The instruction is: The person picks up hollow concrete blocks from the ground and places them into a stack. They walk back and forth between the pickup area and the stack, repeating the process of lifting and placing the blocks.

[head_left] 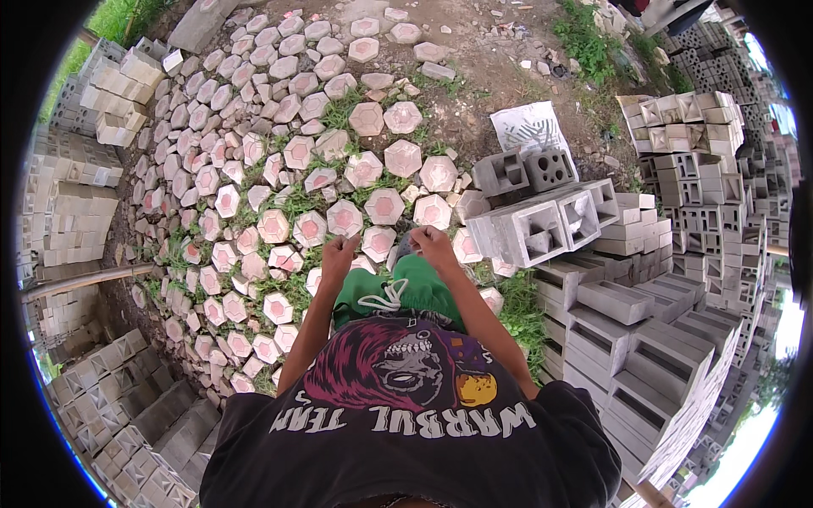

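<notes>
My left hand (341, 254) is held in front of the green shorts (381, 292), its fingers curled together in a pinch. To its right, at about the same height, my right hand (432, 244) is also closed, thumb against fingers. What either hand holds, if anything, is too small or hidden to make out. A dark grey patterned patch (405, 251) shows just left of my right hand; its kind is unclear. Beneath both hands lie hexagonal paving stones (344, 218) with pinkish centres. A white drawstring (385, 295) hangs tied at the waist of the shorts.
Grey hollow concrete blocks (542, 224) are stacked close on my right, below a pale printed sheet (529, 127). More block stacks (699, 182) rise at the far right and along the left (80, 199). A pole (89, 282) juts in from the left. Grass grows between the uneven pavers.
</notes>
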Available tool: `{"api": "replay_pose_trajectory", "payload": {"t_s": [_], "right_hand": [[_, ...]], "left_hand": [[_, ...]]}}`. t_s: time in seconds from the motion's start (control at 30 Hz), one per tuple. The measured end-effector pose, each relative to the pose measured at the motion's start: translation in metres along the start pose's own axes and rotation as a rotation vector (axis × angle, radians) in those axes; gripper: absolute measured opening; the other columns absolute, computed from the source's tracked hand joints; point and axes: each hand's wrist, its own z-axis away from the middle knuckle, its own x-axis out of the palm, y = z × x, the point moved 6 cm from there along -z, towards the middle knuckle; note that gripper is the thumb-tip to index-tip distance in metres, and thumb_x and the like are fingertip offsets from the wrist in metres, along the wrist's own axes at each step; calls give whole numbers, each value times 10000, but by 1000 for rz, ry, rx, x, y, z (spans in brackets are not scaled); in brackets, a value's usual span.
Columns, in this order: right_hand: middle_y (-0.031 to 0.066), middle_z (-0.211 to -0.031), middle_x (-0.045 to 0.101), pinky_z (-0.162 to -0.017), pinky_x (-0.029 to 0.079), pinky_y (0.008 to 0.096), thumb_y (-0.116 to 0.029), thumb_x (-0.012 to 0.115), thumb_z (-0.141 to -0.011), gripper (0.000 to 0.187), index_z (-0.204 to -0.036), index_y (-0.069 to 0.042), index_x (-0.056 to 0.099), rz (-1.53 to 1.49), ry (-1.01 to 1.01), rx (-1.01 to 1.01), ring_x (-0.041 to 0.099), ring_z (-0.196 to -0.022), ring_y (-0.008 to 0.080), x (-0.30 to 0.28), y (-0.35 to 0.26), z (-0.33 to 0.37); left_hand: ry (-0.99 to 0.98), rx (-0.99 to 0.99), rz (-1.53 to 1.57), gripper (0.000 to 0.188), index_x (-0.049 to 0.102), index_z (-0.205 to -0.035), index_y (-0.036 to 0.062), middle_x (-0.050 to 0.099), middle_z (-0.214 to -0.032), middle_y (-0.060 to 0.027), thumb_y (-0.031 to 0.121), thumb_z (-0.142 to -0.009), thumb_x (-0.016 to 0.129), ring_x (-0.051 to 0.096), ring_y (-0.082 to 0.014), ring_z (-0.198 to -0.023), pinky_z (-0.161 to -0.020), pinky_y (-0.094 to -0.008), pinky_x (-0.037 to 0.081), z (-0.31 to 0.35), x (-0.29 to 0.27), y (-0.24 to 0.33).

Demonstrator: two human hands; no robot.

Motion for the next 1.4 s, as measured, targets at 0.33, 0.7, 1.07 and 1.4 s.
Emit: {"api": "replay_pose_trajectory", "payload": {"t_s": [0.33, 0.7, 1.07, 1.4], "right_hand": [[40, -808, 632, -606, 450, 237, -275, 600, -894, 274, -944, -6, 614, -108, -19, 50, 564, -685, 93, -41, -46, -54], [24, -863, 645, -690, 474, 264, -313, 577, -905, 271, -972, -52, 607, -70, -53, 65, 611, -775, 112, -42, -94, -134], [30, -873, 646, -688, 481, 261, -316, 583, -902, 273, -954, -50, 607, -5, -79, 50, 606, -779, 111, 19, -206, -283], [24, -866, 640, -687, 469, 262, -319, 585, -906, 293, -990, -40, 616, 88, -180, -30, 590, -779, 105, 76, -299, -352]], "left_hand": [[-7, 72, -2, 397, 423, -604, 97, 465, -561, 4, 287, -851, 671, 470, -73, -533, -508, -247, 366, -58, 51, 57], [-53, 71, -11, 418, 383, -601, 116, 429, -561, 28, 278, -876, 654, 452, -61, -527, -504, -234, 373, -128, 69, 115], [-43, 80, -44, 404, 402, -600, 104, 470, -571, 3, 277, -861, 658, 472, -80, -541, -523, -258, 385, -290, 23, 195], [-125, 50, -14, 403, 399, -603, 105, 448, -557, 17, 257, -859, 670, 452, -59, -528, -480, -241, 356, -386, 1, 264]]}}
